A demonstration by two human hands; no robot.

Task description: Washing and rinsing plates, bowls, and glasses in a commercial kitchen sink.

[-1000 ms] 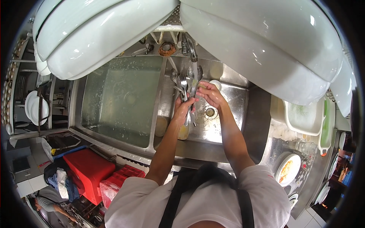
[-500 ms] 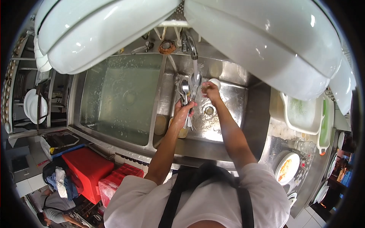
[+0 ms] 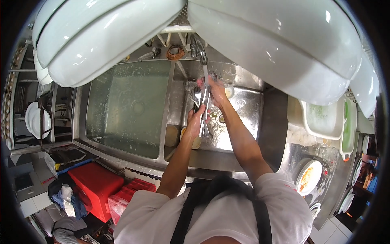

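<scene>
A bunch of forks and spoons stands out of my left hand, which is closed round the handles above the right sink basin. My right hand has its fingers wrapped about the upper ends of the cutlery, right in the water stream. Splashing water partly hides those fingertips. The water runs from a curved metal tap at the back of the sink. Just right of my right hand, a small white round dish lies in the basin.
Cloudy water fills the left basin. Big white bowls overhang the back of the sink. On the right counter are a white tub and a plate with orange food scraps. Red crates stand lower left, near another person.
My right hand has moved left and up from beside the white dish onto the upper ends of the cutlery under the tap. My left hand keeps its hold.
</scene>
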